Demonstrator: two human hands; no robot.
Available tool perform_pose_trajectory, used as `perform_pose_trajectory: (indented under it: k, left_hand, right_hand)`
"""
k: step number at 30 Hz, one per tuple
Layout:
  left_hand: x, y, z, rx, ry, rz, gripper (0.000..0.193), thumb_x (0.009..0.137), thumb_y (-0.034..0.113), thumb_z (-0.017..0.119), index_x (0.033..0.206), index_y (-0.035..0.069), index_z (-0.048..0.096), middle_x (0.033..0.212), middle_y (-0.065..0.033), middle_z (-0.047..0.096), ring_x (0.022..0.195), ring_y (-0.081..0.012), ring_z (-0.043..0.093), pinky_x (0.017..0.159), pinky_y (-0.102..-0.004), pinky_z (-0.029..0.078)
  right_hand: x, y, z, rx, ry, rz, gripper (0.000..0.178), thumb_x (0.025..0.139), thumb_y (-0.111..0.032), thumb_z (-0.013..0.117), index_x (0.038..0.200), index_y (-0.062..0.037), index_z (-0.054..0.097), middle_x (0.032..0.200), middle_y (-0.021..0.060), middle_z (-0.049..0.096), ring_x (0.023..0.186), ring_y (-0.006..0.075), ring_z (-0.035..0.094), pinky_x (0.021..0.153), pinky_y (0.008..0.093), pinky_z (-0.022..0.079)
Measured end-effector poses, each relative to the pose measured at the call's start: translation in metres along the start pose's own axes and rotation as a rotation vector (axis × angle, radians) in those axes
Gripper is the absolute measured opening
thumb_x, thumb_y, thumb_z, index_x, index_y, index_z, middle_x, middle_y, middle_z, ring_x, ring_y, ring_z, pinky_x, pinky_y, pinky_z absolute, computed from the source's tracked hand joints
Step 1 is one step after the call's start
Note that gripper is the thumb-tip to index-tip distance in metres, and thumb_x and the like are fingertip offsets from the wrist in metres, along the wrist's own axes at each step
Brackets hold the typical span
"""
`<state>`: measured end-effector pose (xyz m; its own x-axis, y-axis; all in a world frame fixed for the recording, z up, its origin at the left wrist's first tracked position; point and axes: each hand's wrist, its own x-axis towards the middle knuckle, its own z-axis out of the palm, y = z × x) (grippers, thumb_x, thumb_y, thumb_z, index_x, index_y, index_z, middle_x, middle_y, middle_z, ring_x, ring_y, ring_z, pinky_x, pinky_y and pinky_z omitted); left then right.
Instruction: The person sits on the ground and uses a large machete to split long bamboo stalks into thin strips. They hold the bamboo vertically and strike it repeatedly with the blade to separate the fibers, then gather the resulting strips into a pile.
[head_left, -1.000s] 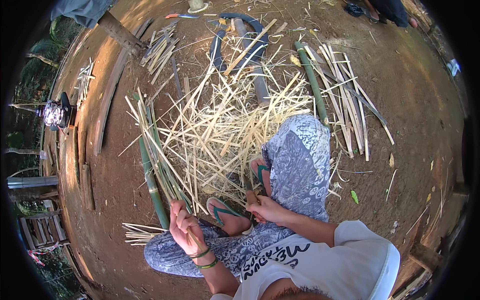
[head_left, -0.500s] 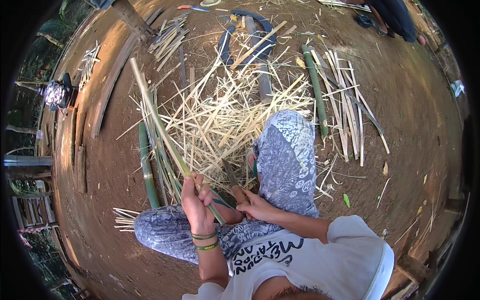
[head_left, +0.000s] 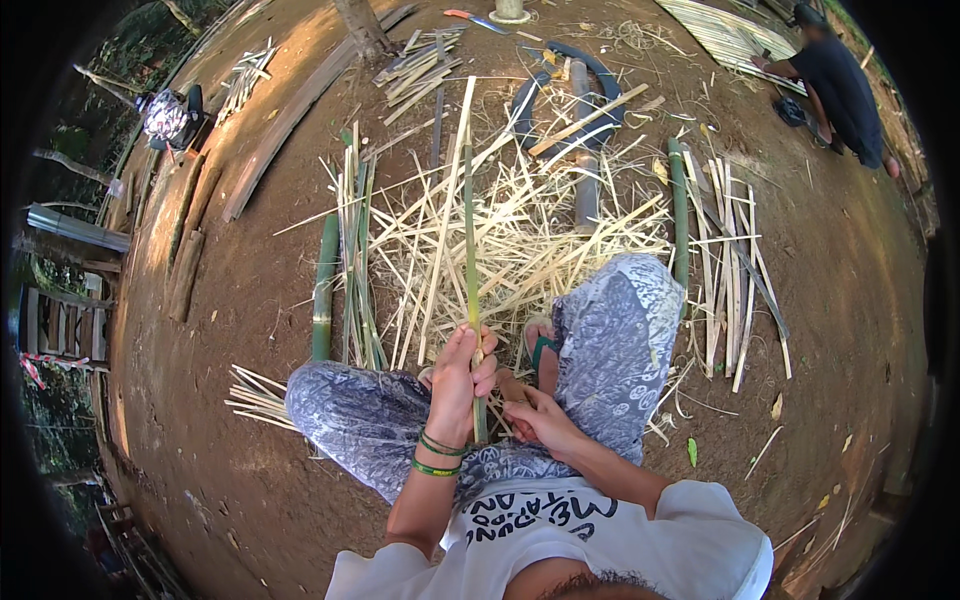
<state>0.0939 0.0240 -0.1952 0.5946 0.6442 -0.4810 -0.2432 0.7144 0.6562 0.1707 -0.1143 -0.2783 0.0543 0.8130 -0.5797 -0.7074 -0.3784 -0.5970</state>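
My left hand (head_left: 462, 372) is closed round a long bamboo strip (head_left: 471, 235), green with a pale edge, which stands away from me over the shavings, its lower end between my thighs. Close on its right, my right hand (head_left: 543, 420) grips the knife (head_left: 509, 386) by its brown wooden handle. The knife's blade cannot be made out from here. Beyond both hands, a loose heap of pale bamboo shavings (head_left: 500, 240) covers the ground between my knees.
Green bamboo poles lie at left (head_left: 324, 290) and right (head_left: 679, 220), beside split strips (head_left: 735, 270). A dark ring (head_left: 608, 100) and a round bar (head_left: 586, 190) lie beyond the heap. At far right another person (head_left: 838, 85) crouches by a slatted bamboo panel (head_left: 715, 30).
The bamboo strip has swung from leaning left to pointing nearly straight ahead. My left hand has moved right, nearer the right hand. The knife's blade, visible before, no longer shows. The view has shifted.
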Motion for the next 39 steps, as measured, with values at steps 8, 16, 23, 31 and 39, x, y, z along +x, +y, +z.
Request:
perform_pose_trajectory:
  k: [8,16,23,31,39]
  left_hand:
    - [-0.065,0.028,-0.051,0.164,0.129,0.079,0.02,0.108,0.02,0.038,0.104,0.006,0.051,0.081,-0.0017,0.051,0.048,-0.0021,0.033,0.038,-0.0172,0.026]
    - [-0.101,0.053,-0.086,-0.254,-0.084,-0.04,0.02,0.108,0.022,0.038,0.104,0.005,0.049,0.075,0.0002,0.043,0.046,-0.0012,0.031,0.033,-0.0147,0.024]
    - [-0.126,0.039,-0.082,0.026,0.018,-0.029,0.022,0.108,0.026,0.038,0.101,0.009,0.049,0.072,0.0006,0.044,0.045,-0.0021,0.03,0.033,-0.0173,0.024]
    - [-0.15,0.015,-0.083,0.254,0.042,0.026,0.021,0.108,0.026,0.038,0.096,0.011,0.046,0.071,0.0001,0.047,0.046,-0.0032,0.031,0.037,-0.0196,0.023]
    - [-0.123,0.023,-0.07,0.33,0.105,0.1,0.018,0.108,0.021,0.041,0.098,0.009,0.049,0.07,0.002,0.045,0.046,-0.0016,0.034,0.037,-0.0182,0.025]
  right_hand:
    - [-0.018,-0.073,-0.017,-0.235,-0.016,0.091,0.04,0.091,-0.02,0.062,0.122,0.0023,0.051,0.08,0.0113,0.064,0.06,0.0188,0.06,0.054,0.0331,0.048]
    - [0.016,-0.216,-0.011,-2.186,-0.066,-0.825,0.046,0.09,-0.025,0.061,0.127,0.0008,0.053,0.074,0.0144,0.065,0.058,0.0302,0.065,0.053,0.043,0.053]
    - [0.124,-0.299,-0.013,-2.506,-0.462,-1.294,0.045,0.094,-0.044,0.055,0.118,-0.006,0.053,0.075,0.0079,0.067,0.062,0.0256,0.068,0.052,0.0364,0.056]
    - [0.16,-0.373,-0.033,-2.126,0.364,-1.215,0.041,0.09,-0.048,0.063,0.102,-0.0091,0.058,0.063,0.0126,0.064,0.061,0.0332,0.066,0.056,0.0443,0.052]
    - [0.103,-0.303,0.022,-2.467,-0.149,-0.715,0.042,0.092,-0.049,0.058,0.112,-0.0124,0.065,0.076,0.0137,0.067,0.076,0.0309,0.068,0.071,0.0442,0.055]
